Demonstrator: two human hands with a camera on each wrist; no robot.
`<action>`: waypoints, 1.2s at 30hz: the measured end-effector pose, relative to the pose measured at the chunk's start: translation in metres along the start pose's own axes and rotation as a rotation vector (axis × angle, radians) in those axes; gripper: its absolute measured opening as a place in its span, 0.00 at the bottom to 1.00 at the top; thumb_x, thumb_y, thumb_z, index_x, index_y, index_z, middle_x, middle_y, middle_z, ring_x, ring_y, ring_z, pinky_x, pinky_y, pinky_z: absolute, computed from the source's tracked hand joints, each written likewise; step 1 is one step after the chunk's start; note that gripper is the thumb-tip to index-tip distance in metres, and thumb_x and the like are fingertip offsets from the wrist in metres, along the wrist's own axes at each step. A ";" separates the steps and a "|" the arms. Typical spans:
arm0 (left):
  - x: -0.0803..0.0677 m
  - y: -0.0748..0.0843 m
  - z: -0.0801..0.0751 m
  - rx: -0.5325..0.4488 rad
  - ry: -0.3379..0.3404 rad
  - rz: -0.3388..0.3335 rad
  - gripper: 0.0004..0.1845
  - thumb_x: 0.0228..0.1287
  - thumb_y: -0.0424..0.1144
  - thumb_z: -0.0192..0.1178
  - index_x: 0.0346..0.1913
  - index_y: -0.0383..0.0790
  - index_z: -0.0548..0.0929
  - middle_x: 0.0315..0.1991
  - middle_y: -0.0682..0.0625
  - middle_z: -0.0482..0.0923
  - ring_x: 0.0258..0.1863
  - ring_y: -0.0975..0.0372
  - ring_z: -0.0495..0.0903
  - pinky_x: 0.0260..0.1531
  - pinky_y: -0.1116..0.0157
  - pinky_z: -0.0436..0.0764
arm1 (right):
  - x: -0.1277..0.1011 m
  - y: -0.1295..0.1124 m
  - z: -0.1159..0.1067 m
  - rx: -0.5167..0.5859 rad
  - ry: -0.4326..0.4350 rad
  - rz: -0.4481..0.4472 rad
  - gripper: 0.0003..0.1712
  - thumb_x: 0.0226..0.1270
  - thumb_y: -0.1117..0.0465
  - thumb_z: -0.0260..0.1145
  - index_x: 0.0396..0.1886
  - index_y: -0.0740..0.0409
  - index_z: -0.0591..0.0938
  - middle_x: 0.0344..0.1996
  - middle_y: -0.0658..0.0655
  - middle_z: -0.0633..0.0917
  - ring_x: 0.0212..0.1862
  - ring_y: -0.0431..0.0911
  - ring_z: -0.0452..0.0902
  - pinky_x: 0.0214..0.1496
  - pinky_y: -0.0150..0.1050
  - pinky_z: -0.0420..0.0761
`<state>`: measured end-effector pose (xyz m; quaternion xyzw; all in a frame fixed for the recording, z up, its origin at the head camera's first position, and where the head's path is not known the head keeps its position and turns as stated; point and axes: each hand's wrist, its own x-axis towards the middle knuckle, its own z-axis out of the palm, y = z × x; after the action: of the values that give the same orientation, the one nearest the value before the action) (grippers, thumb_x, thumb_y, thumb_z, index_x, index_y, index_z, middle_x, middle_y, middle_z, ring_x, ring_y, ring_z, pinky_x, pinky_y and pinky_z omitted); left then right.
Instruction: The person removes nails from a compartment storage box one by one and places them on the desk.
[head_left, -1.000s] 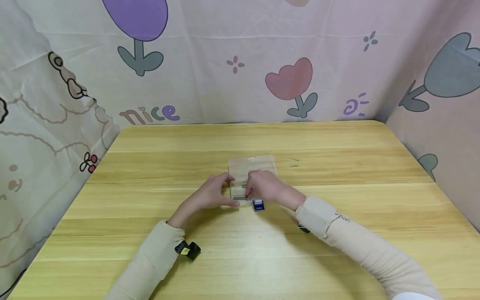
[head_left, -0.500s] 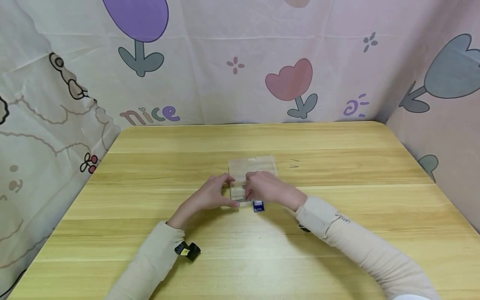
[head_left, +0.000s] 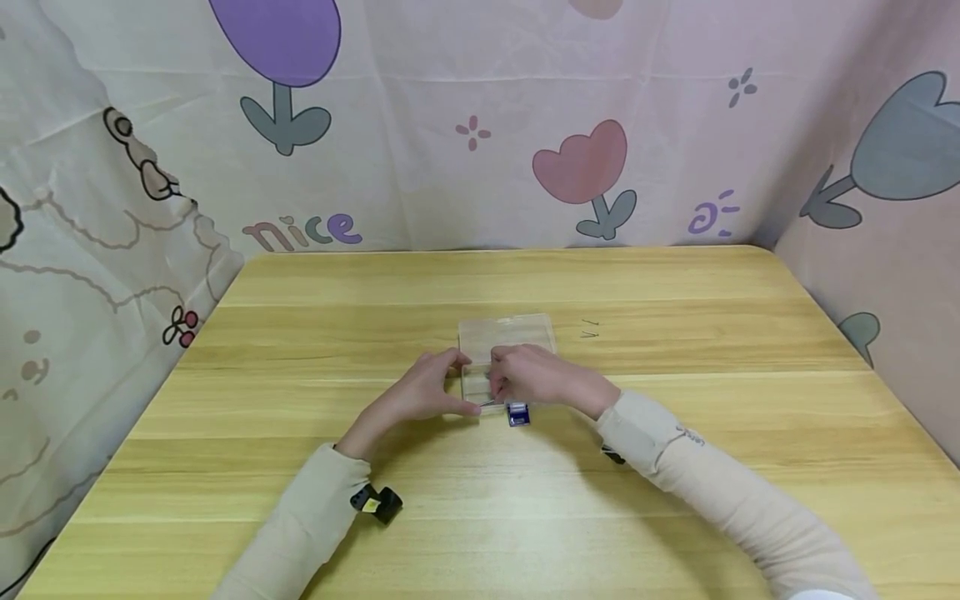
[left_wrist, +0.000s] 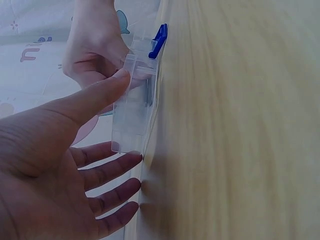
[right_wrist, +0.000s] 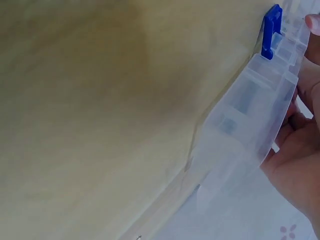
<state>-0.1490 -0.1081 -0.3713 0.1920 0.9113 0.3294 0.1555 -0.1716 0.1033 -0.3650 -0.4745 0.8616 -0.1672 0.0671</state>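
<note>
A clear plastic compartment box [head_left: 472,385] lies on the table with its lid [head_left: 504,333] folded back behind it. My left hand [head_left: 427,387] holds the box's left end, thumb at the front wall and index finger near the back corner. In the left wrist view its other fingers rest with their tips on the table. My right hand [head_left: 532,373] reaches into the box with curled fingers. A thin dark pin [head_left: 487,403] shows at its fingertips, which are partly hidden. The blue latch [head_left: 518,414] hangs at the box's front.
Two thin dark pins, the nearer one [head_left: 589,335] V-shaped, lie right of the lid on the wooden table [head_left: 375,317]. A printed cloth [head_left: 420,167] hangs behind the table. Black wrist cameras, one by the left sleeve [head_left: 377,503], sit near the tabletop.
The thin dark pin near my right fingertips has shifted toward the box's front and tilted. Both hands have stayed in nearly the same place.
</note>
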 end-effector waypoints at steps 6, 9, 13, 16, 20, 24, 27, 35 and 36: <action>0.000 0.000 0.002 0.004 -0.001 0.007 0.38 0.48 0.49 0.76 0.58 0.34 0.73 0.56 0.40 0.75 0.59 0.47 0.67 0.58 0.47 0.65 | -0.002 0.002 -0.001 0.021 -0.008 -0.006 0.02 0.56 0.64 0.74 0.28 0.53 0.87 0.29 0.46 0.75 0.33 0.39 0.75 0.39 0.31 0.77; 0.001 0.000 0.003 0.007 0.001 -0.001 0.38 0.48 0.50 0.76 0.58 0.35 0.73 0.56 0.41 0.75 0.57 0.48 0.68 0.57 0.49 0.67 | -0.003 0.003 -0.002 0.026 -0.024 0.009 0.02 0.57 0.64 0.73 0.28 0.53 0.87 0.30 0.45 0.75 0.34 0.40 0.75 0.41 0.32 0.77; 0.001 0.002 0.003 0.003 -0.001 -0.014 0.38 0.47 0.50 0.76 0.59 0.35 0.73 0.56 0.42 0.75 0.56 0.50 0.68 0.55 0.51 0.68 | -0.004 0.002 -0.004 0.045 -0.036 0.023 0.02 0.58 0.63 0.72 0.28 0.53 0.86 0.31 0.45 0.75 0.35 0.39 0.75 0.41 0.32 0.76; 0.000 0.003 0.003 0.003 -0.001 -0.009 0.38 0.47 0.49 0.76 0.59 0.35 0.73 0.56 0.41 0.75 0.54 0.50 0.68 0.53 0.51 0.69 | -0.006 0.002 -0.004 0.098 -0.030 0.031 0.02 0.59 0.62 0.72 0.29 0.54 0.86 0.32 0.46 0.76 0.34 0.39 0.73 0.40 0.32 0.76; -0.001 0.002 0.002 0.003 0.003 -0.011 0.38 0.47 0.49 0.76 0.59 0.35 0.73 0.56 0.41 0.75 0.54 0.50 0.68 0.52 0.52 0.69 | -0.007 0.004 -0.004 0.172 -0.011 0.033 0.03 0.61 0.62 0.70 0.30 0.55 0.84 0.32 0.47 0.76 0.33 0.38 0.71 0.38 0.32 0.75; 0.000 0.001 0.003 0.004 0.010 -0.011 0.38 0.46 0.49 0.77 0.59 0.36 0.73 0.56 0.42 0.75 0.54 0.50 0.68 0.53 0.51 0.69 | -0.007 0.004 -0.003 0.200 0.000 0.029 0.04 0.63 0.62 0.69 0.30 0.55 0.82 0.31 0.46 0.76 0.33 0.37 0.70 0.37 0.31 0.75; -0.001 0.000 0.003 0.002 0.013 0.000 0.38 0.46 0.49 0.77 0.58 0.35 0.73 0.56 0.41 0.75 0.55 0.49 0.68 0.54 0.50 0.68 | -0.006 0.004 -0.002 0.226 0.010 0.029 0.03 0.66 0.63 0.66 0.32 0.55 0.80 0.30 0.46 0.77 0.31 0.37 0.71 0.35 0.31 0.75; -0.002 0.000 0.002 0.005 0.012 0.007 0.38 0.47 0.49 0.76 0.58 0.35 0.73 0.57 0.41 0.75 0.56 0.49 0.68 0.55 0.51 0.68 | -0.009 0.003 -0.009 0.241 0.085 0.029 0.03 0.69 0.67 0.62 0.34 0.60 0.80 0.30 0.50 0.81 0.31 0.37 0.73 0.36 0.32 0.76; -0.002 0.000 0.002 0.005 0.012 0.006 0.38 0.47 0.49 0.76 0.58 0.35 0.73 0.57 0.41 0.75 0.56 0.49 0.68 0.54 0.51 0.68 | -0.011 0.004 -0.010 0.238 0.100 0.032 0.02 0.69 0.68 0.61 0.34 0.60 0.79 0.30 0.51 0.81 0.32 0.37 0.73 0.36 0.33 0.76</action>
<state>-0.1463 -0.1082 -0.3721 0.1931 0.9125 0.3286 0.1486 -0.1721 0.1166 -0.3572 -0.4405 0.8453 -0.2908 0.0826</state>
